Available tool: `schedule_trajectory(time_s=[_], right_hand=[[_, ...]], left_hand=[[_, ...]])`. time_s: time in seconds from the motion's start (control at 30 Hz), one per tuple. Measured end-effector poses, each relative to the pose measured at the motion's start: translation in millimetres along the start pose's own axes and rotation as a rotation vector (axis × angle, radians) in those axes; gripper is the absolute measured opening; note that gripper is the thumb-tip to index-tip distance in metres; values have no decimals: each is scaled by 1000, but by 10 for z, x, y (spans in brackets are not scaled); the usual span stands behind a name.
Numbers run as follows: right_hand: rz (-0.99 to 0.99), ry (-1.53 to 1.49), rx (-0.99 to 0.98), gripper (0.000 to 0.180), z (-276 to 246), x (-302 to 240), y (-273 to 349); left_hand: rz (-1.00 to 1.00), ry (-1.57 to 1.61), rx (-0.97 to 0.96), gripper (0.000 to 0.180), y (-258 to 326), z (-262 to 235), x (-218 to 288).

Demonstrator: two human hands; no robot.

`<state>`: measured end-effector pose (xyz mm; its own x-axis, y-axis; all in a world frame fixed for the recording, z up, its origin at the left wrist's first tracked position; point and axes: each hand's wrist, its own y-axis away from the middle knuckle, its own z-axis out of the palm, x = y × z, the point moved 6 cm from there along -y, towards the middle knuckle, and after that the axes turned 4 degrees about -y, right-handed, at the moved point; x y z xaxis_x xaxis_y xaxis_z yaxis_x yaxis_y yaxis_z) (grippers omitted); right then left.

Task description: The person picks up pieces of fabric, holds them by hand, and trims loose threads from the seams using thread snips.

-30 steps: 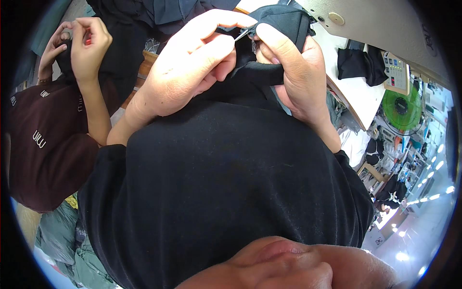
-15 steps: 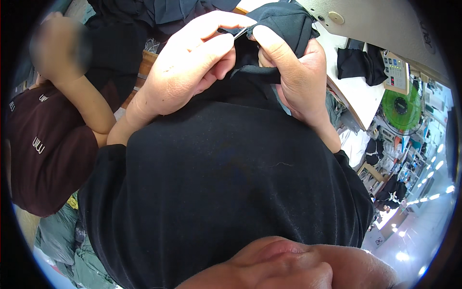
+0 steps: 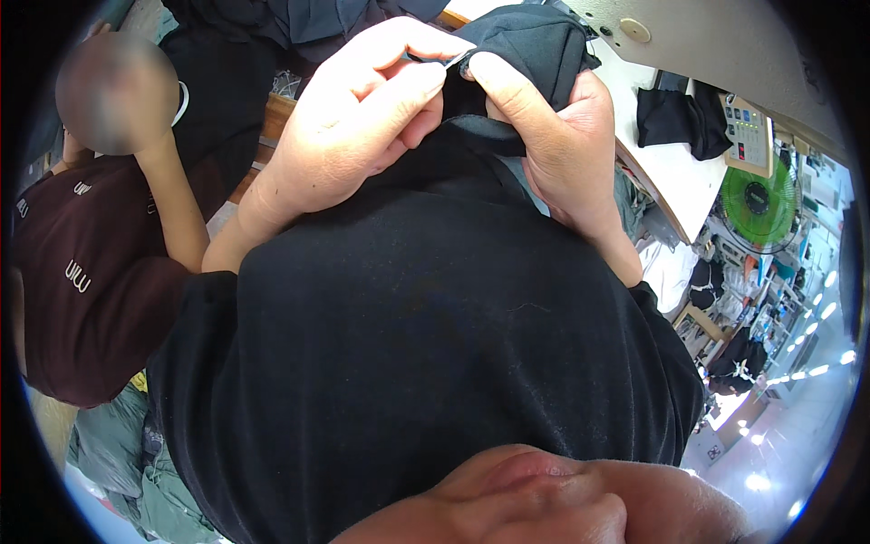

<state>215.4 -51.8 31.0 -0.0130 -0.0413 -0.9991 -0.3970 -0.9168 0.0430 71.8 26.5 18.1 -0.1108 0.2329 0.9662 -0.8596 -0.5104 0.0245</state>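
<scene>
Near the top centre, my left hand (image 3: pixel 353 122) pinches a thin, shiny metal tool (image 3: pixel 456 60) between thumb and forefinger. Most of it is hidden by the fingers, so its exact kind does not show. The visible end touches or nearly touches the edge of a black cloth piece (image 3: pixel 530 41). My right hand (image 3: pixel 566 131) is closed on that cloth, thumb pressed on top close to the tool's end. A folded strip of the cloth hangs below, between both hands.
A sewing machine body (image 3: pixel 707 45) spans the upper right, over a white table (image 3: pixel 675 186) with black fabric (image 3: pixel 666 118) and a control panel (image 3: pixel 748 136). Beyond is a green fan (image 3: pixel 759 199). Dark cloth (image 3: pixel 308 27) lies upper left; a person in a brown shirt (image 3: pixel 100 272) is close on my left.
My hands stay almost in place, with the metal tool's angle shifting slightly at the cloth edge. The person on the left has moved their head and arm.
</scene>
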Motion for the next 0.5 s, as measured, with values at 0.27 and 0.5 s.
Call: schedule_trajectory(time_s=[0.27, 0.5], right_hand=[[30, -122, -25, 11, 44, -1, 11], [75, -192, -42, 11, 80, 23, -11]], left_hand=[[54, 2, 32, 28, -21, 10, -43], [-36, 254, -5, 25, -26, 4, -61]])
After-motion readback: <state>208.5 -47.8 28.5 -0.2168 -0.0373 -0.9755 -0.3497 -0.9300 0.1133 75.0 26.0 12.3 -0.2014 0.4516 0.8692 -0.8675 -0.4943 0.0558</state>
